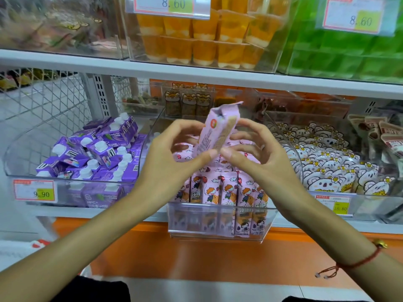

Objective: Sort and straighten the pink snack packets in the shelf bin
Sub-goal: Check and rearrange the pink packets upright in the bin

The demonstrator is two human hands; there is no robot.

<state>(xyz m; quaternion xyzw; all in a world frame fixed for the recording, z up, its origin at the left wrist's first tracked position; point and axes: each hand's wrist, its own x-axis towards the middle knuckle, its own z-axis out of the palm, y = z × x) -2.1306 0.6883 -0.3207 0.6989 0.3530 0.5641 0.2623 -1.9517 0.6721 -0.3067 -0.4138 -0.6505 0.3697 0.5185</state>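
A clear shelf bin (218,221) holds pink snack packets (226,188) printed with cartoon children. Those at the front stand upright in a row; the ones behind lie jumbled. I hold one pink packet (218,129) upright above the bin, its back facing me. My left hand (174,153) pinches its lower left edge with thumb and fingers. My right hand (253,149) pinches its lower right edge, fingers curled behind it.
Purple drink cartons (96,153) fill the clear bin to the left. Koala-print packets (327,162) fill the bin to the right. Orange jelly cups (207,35) and green packs (349,62) sit on the shelf above. Price tags hang on the bin fronts.
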